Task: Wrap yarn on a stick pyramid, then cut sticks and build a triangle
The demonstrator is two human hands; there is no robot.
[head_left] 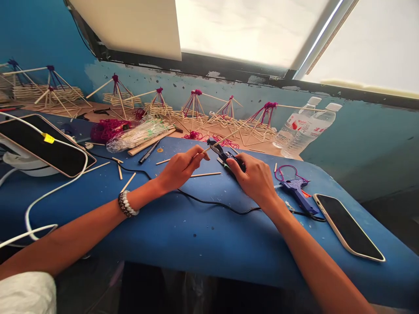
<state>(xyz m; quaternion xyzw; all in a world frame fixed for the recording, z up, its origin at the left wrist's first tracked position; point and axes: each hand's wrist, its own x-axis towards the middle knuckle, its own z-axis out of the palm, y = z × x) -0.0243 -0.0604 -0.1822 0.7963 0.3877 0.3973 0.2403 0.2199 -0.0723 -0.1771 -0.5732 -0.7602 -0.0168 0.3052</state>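
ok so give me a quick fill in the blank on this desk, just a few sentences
The left hand holds a thin wooden stick and wears a beaded bracelet on its ____.
The glue gun near the right hand, which is closed over a black tool, has a ____ body.
There are ____ plastic water bottles standing by the wall.
The smartphone to the right of the glue gun lies screen ____.

Missing words: wrist, blue, two, up
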